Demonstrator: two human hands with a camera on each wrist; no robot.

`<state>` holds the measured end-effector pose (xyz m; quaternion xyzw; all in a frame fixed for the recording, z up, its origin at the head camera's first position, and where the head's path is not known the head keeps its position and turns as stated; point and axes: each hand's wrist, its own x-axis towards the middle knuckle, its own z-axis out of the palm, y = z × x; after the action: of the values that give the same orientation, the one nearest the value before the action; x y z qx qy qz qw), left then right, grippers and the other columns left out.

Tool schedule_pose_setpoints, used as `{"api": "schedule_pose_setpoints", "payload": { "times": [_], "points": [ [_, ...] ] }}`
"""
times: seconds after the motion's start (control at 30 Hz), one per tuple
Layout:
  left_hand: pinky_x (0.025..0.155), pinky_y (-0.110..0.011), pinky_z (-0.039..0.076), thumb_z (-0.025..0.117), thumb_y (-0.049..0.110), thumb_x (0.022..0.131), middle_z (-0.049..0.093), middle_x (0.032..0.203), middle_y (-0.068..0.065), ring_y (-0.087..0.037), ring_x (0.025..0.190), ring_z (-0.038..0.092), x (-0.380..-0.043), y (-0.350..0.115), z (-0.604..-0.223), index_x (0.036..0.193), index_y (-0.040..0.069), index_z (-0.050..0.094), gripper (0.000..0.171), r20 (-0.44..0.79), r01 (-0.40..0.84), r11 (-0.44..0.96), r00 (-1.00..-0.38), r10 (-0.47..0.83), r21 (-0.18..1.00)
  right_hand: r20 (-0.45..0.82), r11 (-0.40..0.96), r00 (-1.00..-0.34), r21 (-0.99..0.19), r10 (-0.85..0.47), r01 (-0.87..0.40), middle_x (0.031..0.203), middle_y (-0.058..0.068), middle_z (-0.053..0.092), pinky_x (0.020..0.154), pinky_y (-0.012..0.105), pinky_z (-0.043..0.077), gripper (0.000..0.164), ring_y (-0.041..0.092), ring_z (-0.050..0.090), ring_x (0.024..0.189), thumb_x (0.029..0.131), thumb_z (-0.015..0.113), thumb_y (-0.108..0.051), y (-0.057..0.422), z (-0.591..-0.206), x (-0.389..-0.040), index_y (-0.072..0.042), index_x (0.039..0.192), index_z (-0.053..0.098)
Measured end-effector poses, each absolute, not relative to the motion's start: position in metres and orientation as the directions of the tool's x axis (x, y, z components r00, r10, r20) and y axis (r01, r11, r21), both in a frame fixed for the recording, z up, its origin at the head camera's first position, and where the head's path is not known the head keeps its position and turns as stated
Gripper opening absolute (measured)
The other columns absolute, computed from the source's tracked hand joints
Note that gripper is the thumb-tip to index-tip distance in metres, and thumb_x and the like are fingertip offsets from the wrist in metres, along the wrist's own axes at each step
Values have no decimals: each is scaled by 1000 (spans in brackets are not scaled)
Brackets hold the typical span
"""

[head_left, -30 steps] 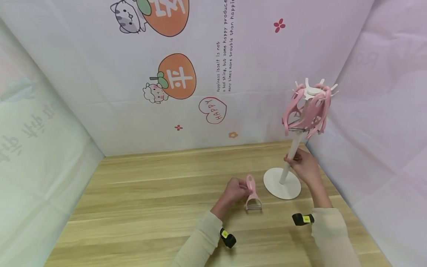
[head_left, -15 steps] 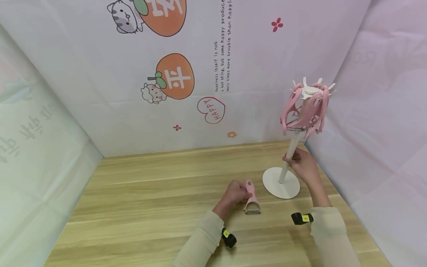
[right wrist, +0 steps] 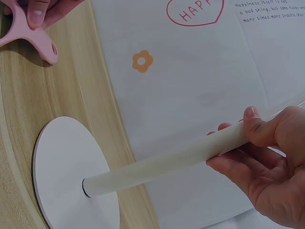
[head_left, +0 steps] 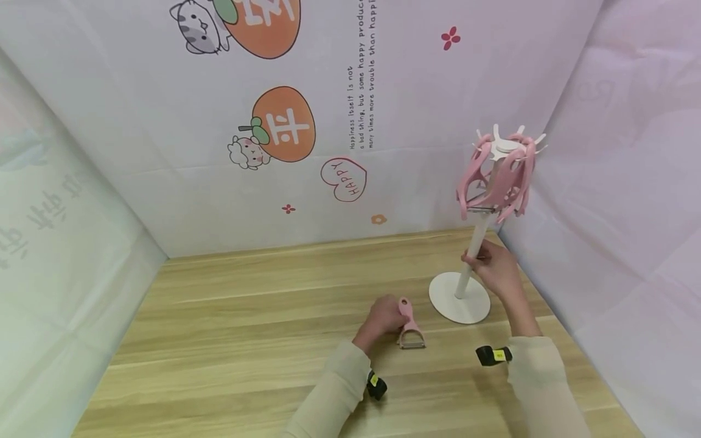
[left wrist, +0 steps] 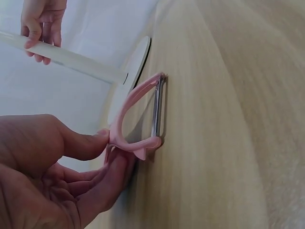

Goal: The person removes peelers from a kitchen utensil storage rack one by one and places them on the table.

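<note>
A pink peeler (head_left: 408, 322) with a metal blade is pinched between thumb and fingers of my left hand (head_left: 385, 315), just left of a white stand. In the left wrist view the blade end of the peeler (left wrist: 125, 119) points away from the hand, close to the wooden surface. My right hand (head_left: 495, 267) grips the pole (right wrist: 176, 164) of the stand partway up, thumb on one side and fingers on the other. The stand's round white base (head_left: 446, 304) rests on the table. Several pink peelers (head_left: 506, 182) hang from the pronged white top (head_left: 505, 148).
The wood-grain table (head_left: 246, 322) meets a white printed cloth wall (head_left: 219, 201) at the back. More cloth walls rise at the left (head_left: 66, 201) and right (head_left: 619, 213), the right one near the stand.
The left hand has drawn the pink peeler slightly toward the front edge and down near the table. The right hand keeps its hold on the pole; the view has shifted a little.
</note>
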<state>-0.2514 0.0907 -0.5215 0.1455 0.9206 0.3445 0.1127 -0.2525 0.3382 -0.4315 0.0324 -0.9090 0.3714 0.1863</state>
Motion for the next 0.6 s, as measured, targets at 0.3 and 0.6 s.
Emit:
{"api": "schedule_pose_setpoints", "payload": {
  "times": [0.3, 0.6],
  "points": [
    [49, -25, 32, 71, 25, 90, 44, 60, 1, -13, 54, 41, -255, 88, -508, 60, 15, 42, 42, -153, 226, 831, -926, 345, 508, 375, 714, -924, -666, 70, -216, 98, 28, 72, 81, 58, 57, 16, 46, 71, 93, 91, 70, -6, 337, -429, -252, 5, 102, 67],
    [43, -21, 30, 68, 33, 95, 46, 57, 6, -6, 49, 37, -271, 79, -487, 65, 10, 59, 39, -12, 256, 715, -938, 346, 651, 352, 705, -933, -680, 71, -202, 99, 27, 72, 83, 57, 57, 15, 44, 71, 94, 92, 69, -7, 337, -430, -251, 5, 102, 67]
  ]
}}
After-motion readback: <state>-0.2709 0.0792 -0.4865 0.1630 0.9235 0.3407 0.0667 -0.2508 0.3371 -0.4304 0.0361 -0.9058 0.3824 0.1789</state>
